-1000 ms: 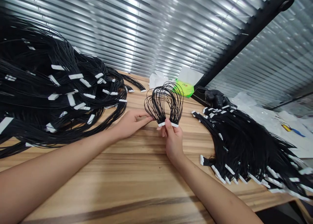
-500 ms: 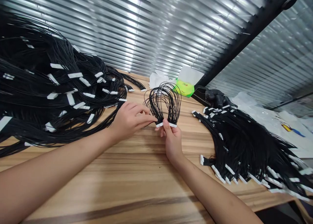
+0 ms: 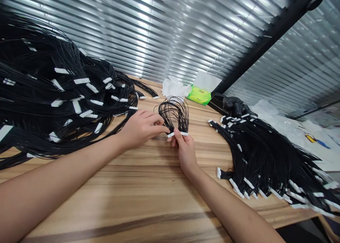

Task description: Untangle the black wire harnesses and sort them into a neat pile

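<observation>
My right hand pinches the two white connector ends of a looped black wire harness, which arches up and back over the wooden table. My left hand is curled with its fingertips pressed against the left side of the loop near the left connector. A big tangled heap of the same black harnesses with white connectors lies at the left. A neater fanned stack of harnesses lies at the right.
A green wipes packet and crumpled white tissue sit at the table's back edge. A black glove-like object lies behind the right stack. Metal blinds run along the back. A white surface with small items lies at far right.
My left hand has moved right and closed its fingers onto the loop. The wire loop has tipped lower and back, and my right hand has shifted slightly left.
</observation>
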A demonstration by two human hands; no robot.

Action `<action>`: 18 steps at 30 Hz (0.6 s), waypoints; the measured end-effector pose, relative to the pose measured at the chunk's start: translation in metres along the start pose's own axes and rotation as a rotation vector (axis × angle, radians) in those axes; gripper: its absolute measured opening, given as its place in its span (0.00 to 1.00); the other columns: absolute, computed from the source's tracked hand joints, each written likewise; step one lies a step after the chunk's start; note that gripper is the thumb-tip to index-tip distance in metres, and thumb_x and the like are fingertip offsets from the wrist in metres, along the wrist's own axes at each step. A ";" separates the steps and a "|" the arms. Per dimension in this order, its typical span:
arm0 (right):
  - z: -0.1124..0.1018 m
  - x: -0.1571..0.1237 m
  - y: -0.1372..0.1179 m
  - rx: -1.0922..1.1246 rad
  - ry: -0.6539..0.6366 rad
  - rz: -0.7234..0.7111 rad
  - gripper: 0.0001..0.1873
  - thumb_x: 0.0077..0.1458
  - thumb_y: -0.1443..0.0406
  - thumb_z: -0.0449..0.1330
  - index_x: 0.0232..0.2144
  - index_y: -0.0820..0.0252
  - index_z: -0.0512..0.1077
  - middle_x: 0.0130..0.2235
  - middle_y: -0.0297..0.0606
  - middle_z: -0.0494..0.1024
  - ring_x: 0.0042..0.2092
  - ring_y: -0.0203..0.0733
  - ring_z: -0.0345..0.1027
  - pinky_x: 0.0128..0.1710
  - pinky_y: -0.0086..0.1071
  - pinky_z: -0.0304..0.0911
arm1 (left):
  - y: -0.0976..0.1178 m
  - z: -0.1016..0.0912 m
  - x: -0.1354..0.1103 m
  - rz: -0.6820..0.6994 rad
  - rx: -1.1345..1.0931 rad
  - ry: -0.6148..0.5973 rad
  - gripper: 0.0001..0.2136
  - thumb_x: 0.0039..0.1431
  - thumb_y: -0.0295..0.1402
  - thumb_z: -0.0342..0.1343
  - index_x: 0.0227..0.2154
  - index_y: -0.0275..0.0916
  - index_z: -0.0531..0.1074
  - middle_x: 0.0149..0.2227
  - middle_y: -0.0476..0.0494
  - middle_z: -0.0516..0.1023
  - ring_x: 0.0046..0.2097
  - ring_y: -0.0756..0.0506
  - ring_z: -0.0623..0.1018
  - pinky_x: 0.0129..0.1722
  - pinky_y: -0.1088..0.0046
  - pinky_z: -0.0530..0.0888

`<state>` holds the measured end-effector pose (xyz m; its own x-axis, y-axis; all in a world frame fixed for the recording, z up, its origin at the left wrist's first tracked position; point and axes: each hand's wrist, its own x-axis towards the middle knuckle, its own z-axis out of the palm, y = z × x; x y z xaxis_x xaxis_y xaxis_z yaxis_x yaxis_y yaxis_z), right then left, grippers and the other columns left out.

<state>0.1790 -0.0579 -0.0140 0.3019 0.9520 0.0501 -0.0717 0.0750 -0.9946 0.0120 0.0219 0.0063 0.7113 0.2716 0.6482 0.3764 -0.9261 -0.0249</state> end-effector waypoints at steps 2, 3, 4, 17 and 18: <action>-0.001 0.000 0.001 0.000 -0.007 0.001 0.22 0.52 0.50 0.59 0.18 0.60 0.72 0.20 0.33 0.71 0.24 0.34 0.56 0.29 0.31 0.55 | 0.001 0.000 0.002 -0.017 -0.051 -0.056 0.10 0.65 0.33 0.48 0.39 0.45 0.75 0.38 0.47 0.77 0.40 0.47 0.72 0.40 0.69 0.62; -0.001 0.000 0.002 0.002 -0.011 0.002 0.22 0.53 0.50 0.60 0.18 0.60 0.72 0.20 0.33 0.71 0.24 0.34 0.56 0.29 0.31 0.55 | 0.002 0.001 0.003 -0.034 -0.081 -0.093 0.09 0.66 0.34 0.48 0.39 0.43 0.74 0.38 0.46 0.76 0.40 0.46 0.72 0.41 0.69 0.62; -0.001 0.001 0.002 0.003 -0.015 0.001 0.22 0.53 0.50 0.60 0.18 0.60 0.71 0.20 0.33 0.71 0.24 0.34 0.56 0.29 0.31 0.55 | 0.002 0.001 0.003 -0.053 -0.115 -0.131 0.09 0.66 0.35 0.47 0.38 0.41 0.73 0.38 0.46 0.76 0.41 0.46 0.72 0.42 0.69 0.62; 0.000 -0.001 -0.001 -0.008 -0.024 0.018 0.22 0.51 0.51 0.61 0.16 0.59 0.70 0.19 0.33 0.70 0.23 0.34 0.56 0.27 0.31 0.56 | -0.005 0.005 0.001 -0.202 -0.358 -0.209 0.14 0.64 0.42 0.49 0.29 0.38 0.66 0.31 0.47 0.72 0.36 0.47 0.70 0.38 0.70 0.62; 0.000 -0.001 0.000 0.015 -0.026 0.025 0.21 0.51 0.51 0.61 0.16 0.59 0.70 0.19 0.33 0.70 0.23 0.34 0.56 0.27 0.31 0.55 | -0.005 0.005 -0.001 -0.187 -0.329 -0.182 0.15 0.63 0.43 0.49 0.27 0.38 0.66 0.29 0.48 0.71 0.35 0.47 0.69 0.38 0.70 0.61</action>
<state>0.1791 -0.0588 -0.0139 0.2753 0.9610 0.0272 -0.0929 0.0548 -0.9942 0.0126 0.0281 0.0023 0.7530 0.4572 0.4732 0.3202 -0.8829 0.3435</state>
